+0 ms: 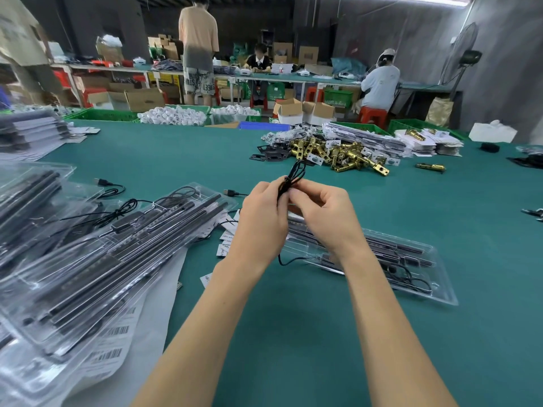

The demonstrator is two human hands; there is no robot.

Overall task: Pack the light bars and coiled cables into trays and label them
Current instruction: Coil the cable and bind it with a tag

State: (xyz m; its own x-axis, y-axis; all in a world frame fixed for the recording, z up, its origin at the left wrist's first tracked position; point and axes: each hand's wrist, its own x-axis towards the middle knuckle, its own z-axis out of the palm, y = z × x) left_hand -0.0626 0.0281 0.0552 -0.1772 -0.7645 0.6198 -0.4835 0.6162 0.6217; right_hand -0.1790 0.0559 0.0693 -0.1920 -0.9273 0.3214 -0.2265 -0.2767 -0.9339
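Your left hand (261, 212) and right hand (324, 214) pinched a coiled cable (291, 179) above the tray (440, 292), right of the packed stack (97, 259).

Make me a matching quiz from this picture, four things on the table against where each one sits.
Things:
1. black cable
2. clear tray
3. brass lock parts
4. barcode labels

Places:
A. piled at the far middle of the table
B. on white sheets at the near left
C. pinched by both hands
D. flat on the green table under the right hand

Pairs: 1-C, 2-D, 3-A, 4-B
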